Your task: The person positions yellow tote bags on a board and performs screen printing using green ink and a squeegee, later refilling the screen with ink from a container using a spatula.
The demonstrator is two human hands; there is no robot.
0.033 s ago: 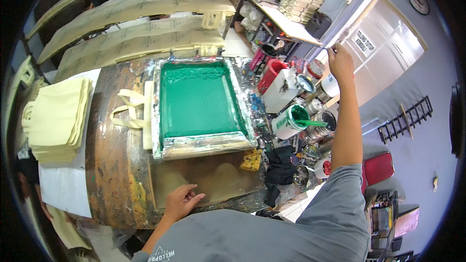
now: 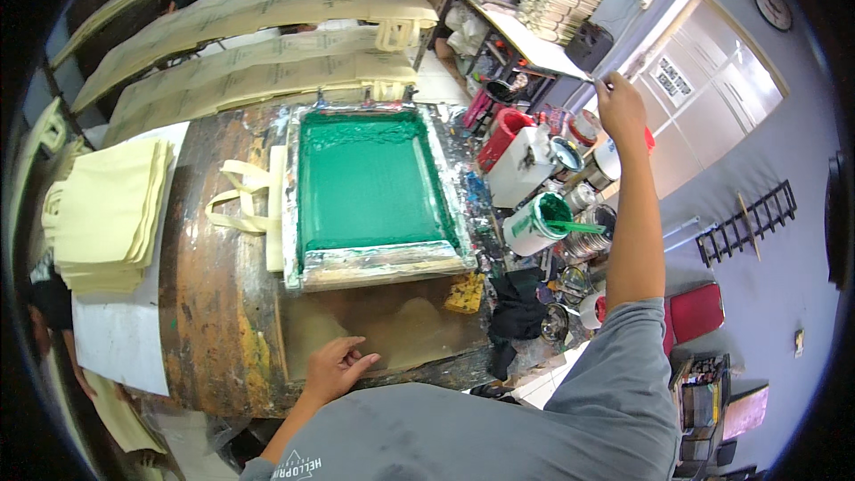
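The box-shaped frame (image 2: 392, 260) is on the stained wooden table (image 2: 200, 294), in front of the person. Its sides are white and crusty. Thick green paint (image 2: 370, 178) covers its inside, smooth in the middle and lumpy at the top. A pale yellow cloth bag (image 2: 277, 232) with loop handles pokes out on the left. Just below the frame is a shiny brown sheet (image 2: 423, 330). The left hand (image 2: 335, 369) is at the sheet's near edge, fingers bent, thumb apart, with nothing in it. The right hand (image 2: 622, 111) is up high, fingers curled; I cannot tell if it holds something. A yellow sponge (image 2: 464, 293) sits by the frame's corner. White letters mark the grey shirt (image 2: 392, 436). A white sign (image 2: 671, 81) on the door has dark writing.
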